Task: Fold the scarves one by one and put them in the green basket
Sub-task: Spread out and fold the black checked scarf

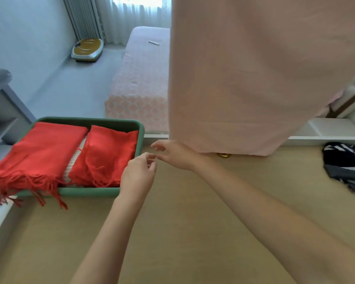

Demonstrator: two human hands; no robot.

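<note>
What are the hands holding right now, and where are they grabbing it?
Nothing. The left hand and right hand hover with loosely curled, empty fingers beside the green basket.

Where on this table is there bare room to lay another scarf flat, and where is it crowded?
The widest bare stretch of table lies in front, between the green basket on the left and the dark scarf on the right, crossed only by forearms. The basket is crowded with red scarves, and a pink cloth hangs down to the far edge.
</note>
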